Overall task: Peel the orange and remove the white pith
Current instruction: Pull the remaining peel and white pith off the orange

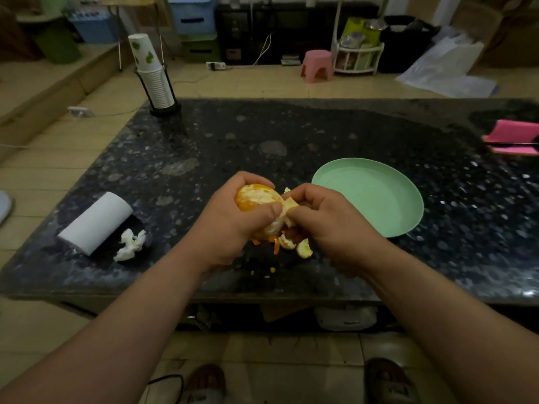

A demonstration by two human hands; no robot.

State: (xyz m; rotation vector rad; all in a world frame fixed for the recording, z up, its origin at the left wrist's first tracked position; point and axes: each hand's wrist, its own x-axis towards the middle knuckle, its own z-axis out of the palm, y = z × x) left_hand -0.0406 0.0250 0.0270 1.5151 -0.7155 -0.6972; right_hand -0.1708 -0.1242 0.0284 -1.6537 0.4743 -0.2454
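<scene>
Fingers point(248, 178) of the left hand point(230, 220) wrapped round the orange point(256, 196), held just above the table point(291, 135), thumb pressed near the torn edge. Fingers of the right hand point(323, 223) pinched on a flap of peel point(291, 206), stretched away to the right. Peeling step, seemingly past halfway: pale pith over the bared top, orange skin only at the left and low down. Loose peel scraps point(300, 246) underneath, green plate point(370, 196) just to the right. Next, probably: tear the flap free, drop it, turn the fruit for the remaining skin, then pick the pith off gently, without squeezing.
</scene>
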